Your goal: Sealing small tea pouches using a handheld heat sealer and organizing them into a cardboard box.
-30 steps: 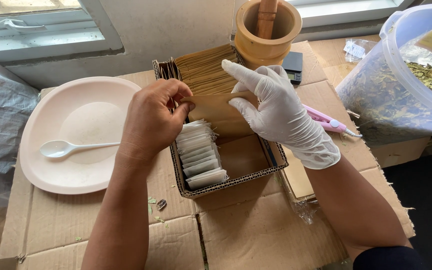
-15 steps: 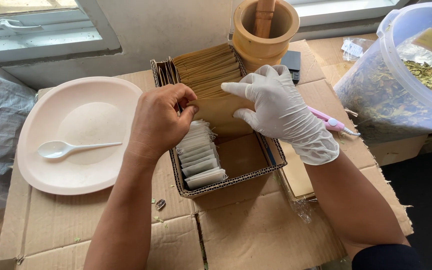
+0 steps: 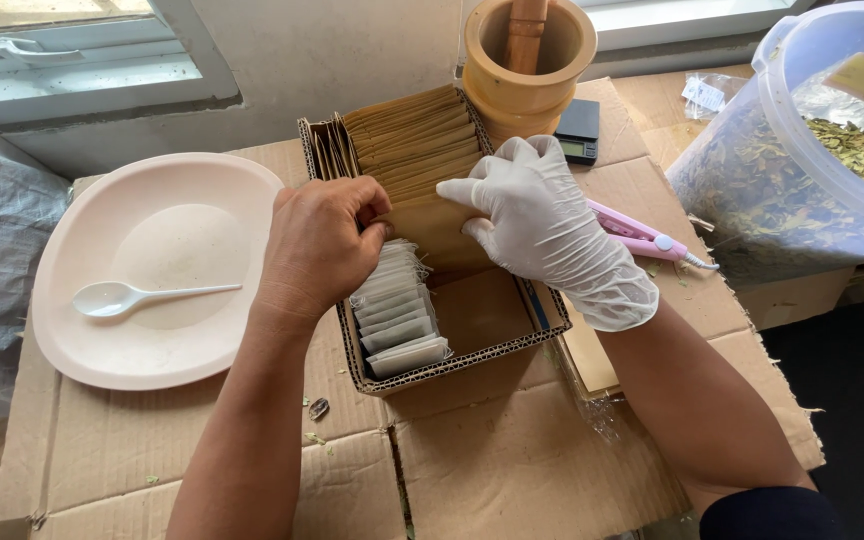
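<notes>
At frame centre, our bare left hand [image 3: 320,243] and gloved right hand [image 3: 535,208] pinch a brown paper envelope [image 3: 434,228] between them, its long axis running left-right, upright in the cardboard box [image 3: 452,368].

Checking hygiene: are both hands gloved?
No, only the right hand wears a white glove; the left hand is bare.

Brown paper envelopes [image 3: 414,140], white glove [image 3: 542,220], pale pink plate [image 3: 72,330], pink tool [image 3: 642,237].
</notes>
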